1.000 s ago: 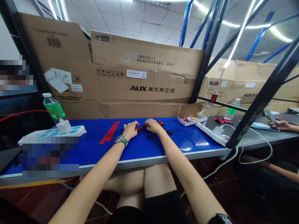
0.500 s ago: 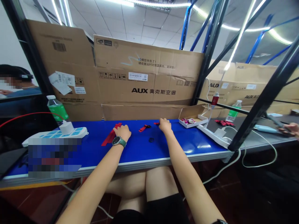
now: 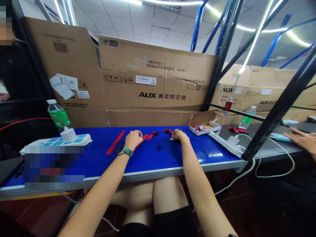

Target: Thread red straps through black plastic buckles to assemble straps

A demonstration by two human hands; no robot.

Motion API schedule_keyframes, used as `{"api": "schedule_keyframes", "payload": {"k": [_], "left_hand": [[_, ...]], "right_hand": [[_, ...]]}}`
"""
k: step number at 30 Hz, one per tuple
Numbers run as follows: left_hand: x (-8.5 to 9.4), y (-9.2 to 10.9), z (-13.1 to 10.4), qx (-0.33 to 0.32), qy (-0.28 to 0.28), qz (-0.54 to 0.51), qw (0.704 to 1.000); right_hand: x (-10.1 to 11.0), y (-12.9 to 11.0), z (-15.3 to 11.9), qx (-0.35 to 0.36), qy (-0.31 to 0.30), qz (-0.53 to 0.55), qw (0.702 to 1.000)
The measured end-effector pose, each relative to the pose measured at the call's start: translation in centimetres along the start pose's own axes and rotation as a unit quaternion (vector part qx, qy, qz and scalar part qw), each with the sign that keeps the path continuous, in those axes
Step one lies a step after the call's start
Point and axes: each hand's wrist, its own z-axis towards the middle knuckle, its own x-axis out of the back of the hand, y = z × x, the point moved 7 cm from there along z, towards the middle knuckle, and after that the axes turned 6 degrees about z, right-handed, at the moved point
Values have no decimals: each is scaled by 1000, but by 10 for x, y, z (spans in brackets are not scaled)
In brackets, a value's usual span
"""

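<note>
On the blue tabletop (image 3: 138, 161), my left hand (image 3: 134, 139) is closed on a red webbing strap that emerges to the right of its fingers. A similar red strap (image 3: 149, 136) with a black buckle (image 3: 156, 133) lies just right of that hand. Left of it, a flat red strip (image 3: 115, 143) lies slanted. My right hand (image 3: 180, 135) has its fingers bent together at the end of a short red strap (image 3: 166, 130) with a black buckle piece; the fingertips are partly hidden. Between the hands lies a small black part (image 3: 159, 148).
An open white box (image 3: 201, 131) with small wrapped items stands at the back right, beside a power strip (image 3: 225, 144). Another power strip (image 3: 80, 141) and a bottle (image 3: 58, 113) are at left. Cardboard (image 3: 153, 75) walls the back. A co-worker's hand (image 3: 302, 138) is at far right.
My left hand has moved right, off the flat red strip, and now has a red strap in it. My right hand has drawn back slightly to the right, uncovering more of the short strap.
</note>
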Motion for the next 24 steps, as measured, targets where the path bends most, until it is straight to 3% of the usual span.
{"api": "schedule_keyframes", "payload": {"k": [3,6,8,12,17,21,24], "left_hand": [[-3,1,3,-23,-1,-30,999],[-14,0,4,-50,-43,-30,997],[-19,-2,4,-54,-64,-31,996],[-22,-6,6,-25,-69,-38,997],[-27,-4,4,-14,-98,-9,995],[-18,-10,4,8,-53,8,999],[-6,-14,9,0,16,-50,999]], "right_hand": [[-9,-6,-1,-7,-58,27,998],[-2,-24,0,71,-7,55,996],[-3,-31,0,99,-3,78,992],[-13,-28,1,73,-49,100,991],[-14,-27,5,107,-27,116,987],[-20,-32,6,142,-43,114,982],[-7,-34,3,153,19,92,984]]}}
